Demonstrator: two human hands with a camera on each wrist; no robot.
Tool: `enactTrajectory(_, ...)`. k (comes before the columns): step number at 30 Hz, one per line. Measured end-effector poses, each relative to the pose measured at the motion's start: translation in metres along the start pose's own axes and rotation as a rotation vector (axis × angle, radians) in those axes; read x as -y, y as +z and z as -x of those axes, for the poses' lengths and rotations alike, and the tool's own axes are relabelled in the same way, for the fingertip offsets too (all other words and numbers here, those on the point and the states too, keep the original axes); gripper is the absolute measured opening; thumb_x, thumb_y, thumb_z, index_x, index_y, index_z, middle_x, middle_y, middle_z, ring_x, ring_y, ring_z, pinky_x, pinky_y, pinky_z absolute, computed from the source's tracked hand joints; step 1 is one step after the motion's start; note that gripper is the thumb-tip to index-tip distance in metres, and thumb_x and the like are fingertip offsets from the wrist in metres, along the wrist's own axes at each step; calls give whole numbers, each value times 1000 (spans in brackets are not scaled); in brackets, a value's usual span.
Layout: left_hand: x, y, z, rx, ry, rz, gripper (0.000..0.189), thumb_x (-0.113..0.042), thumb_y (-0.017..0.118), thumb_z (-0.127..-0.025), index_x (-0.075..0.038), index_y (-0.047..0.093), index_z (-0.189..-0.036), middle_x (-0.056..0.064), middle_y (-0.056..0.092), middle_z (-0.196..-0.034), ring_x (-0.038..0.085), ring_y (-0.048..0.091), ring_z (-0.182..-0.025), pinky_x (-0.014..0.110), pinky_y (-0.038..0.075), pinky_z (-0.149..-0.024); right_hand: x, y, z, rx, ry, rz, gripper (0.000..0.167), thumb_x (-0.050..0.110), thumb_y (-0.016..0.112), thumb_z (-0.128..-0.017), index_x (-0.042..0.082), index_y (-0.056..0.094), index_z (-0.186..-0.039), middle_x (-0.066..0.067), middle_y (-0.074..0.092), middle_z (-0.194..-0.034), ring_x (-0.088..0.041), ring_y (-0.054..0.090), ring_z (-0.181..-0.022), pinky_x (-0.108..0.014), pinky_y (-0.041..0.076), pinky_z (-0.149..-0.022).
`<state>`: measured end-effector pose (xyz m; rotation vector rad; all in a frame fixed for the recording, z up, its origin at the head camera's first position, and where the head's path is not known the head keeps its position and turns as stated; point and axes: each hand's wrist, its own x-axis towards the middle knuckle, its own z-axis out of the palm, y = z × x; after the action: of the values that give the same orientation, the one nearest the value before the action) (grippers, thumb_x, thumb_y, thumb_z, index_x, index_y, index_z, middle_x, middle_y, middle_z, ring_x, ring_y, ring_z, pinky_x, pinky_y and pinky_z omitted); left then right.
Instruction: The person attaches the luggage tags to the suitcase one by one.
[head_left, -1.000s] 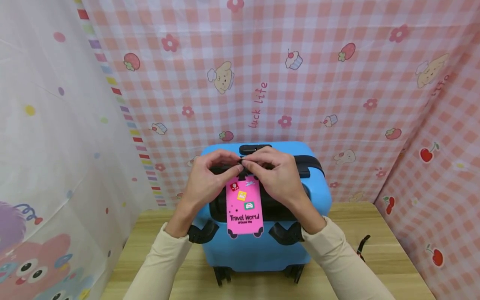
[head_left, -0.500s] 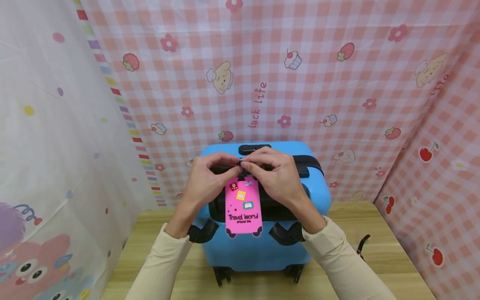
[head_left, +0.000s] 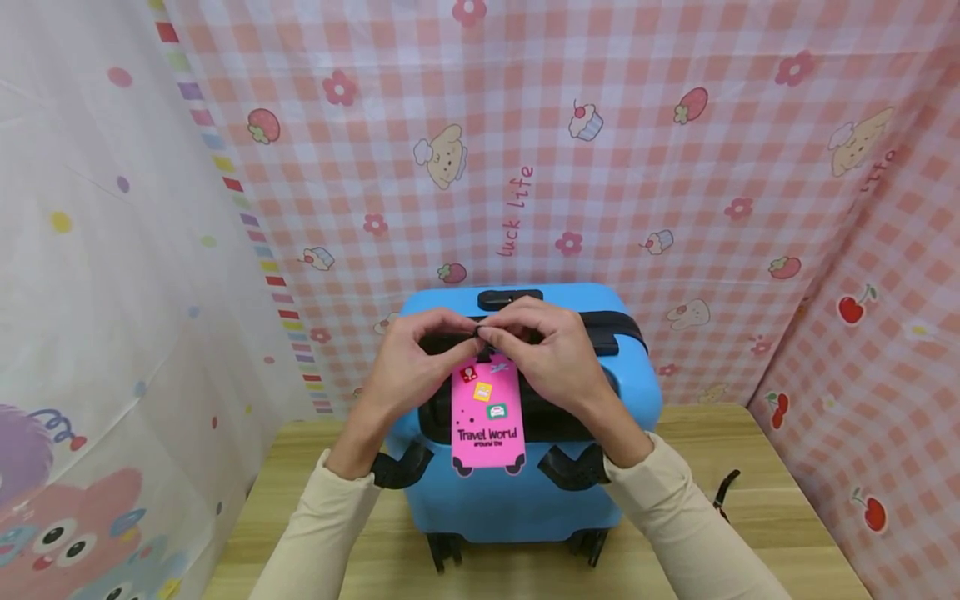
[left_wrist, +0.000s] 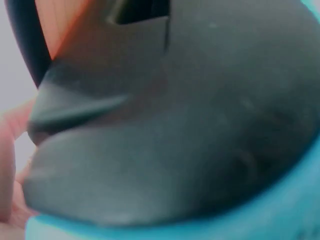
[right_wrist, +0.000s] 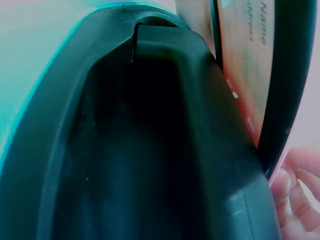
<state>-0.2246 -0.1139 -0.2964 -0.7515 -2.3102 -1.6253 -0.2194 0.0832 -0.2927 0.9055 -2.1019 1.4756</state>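
Observation:
A pink luggage tag (head_left: 487, 450) printed "Travel World" hangs over the black handle area on the upright blue suitcase (head_left: 517, 512). Thumb and fingers of my left hand (head_left: 412, 358) pinch the tag's small black strap (head_left: 480, 332) above it. My right hand (head_left: 558, 354) pinches the same strap from the other side, fingertips meeting the left ones. The right wrist view shows the tag's back with a name and address card (right_wrist: 250, 65) beside the black handle (right_wrist: 220, 125). The strap's end is mostly hidden by the fingers. Black handle plastic (left_wrist: 150, 170) fills the left wrist view.
The suitcase stands on a wood-grain table (head_left: 300, 500) on black wheels (head_left: 442, 548). A small black strap (head_left: 724, 492) lies to its right, partly behind the right sleeve. A pink checked curtain (head_left: 570, 192) hangs close behind; a white one (head_left: 150, 275) is at left.
Both hands keep pinching the strap, with their fingertips shifted slightly lower. The tag and suitcase stay almost in place.

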Motion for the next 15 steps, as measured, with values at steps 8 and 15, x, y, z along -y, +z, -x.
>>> enactTrajectory(8,2,0,2,-6,-9,11,21,-16,76,-88,-10,74,-109,3,73,-103,16,69,-90,32,58,-78,0,2,0,12,34,16,10,9,73,-90,6,76,-99,-2,65,-88,-14,57,-68,-28,49,-60)
enactTrajectory(15,2,0,3,-24,-22,42,23,-14,75,-89,-9,73,-111,5,73,-106,17,70,-95,32,58,-81,-1,4,0,1,8,40,10,9,73,-90,6,77,-98,-2,66,-89,-13,57,-68,-28,49,-61)
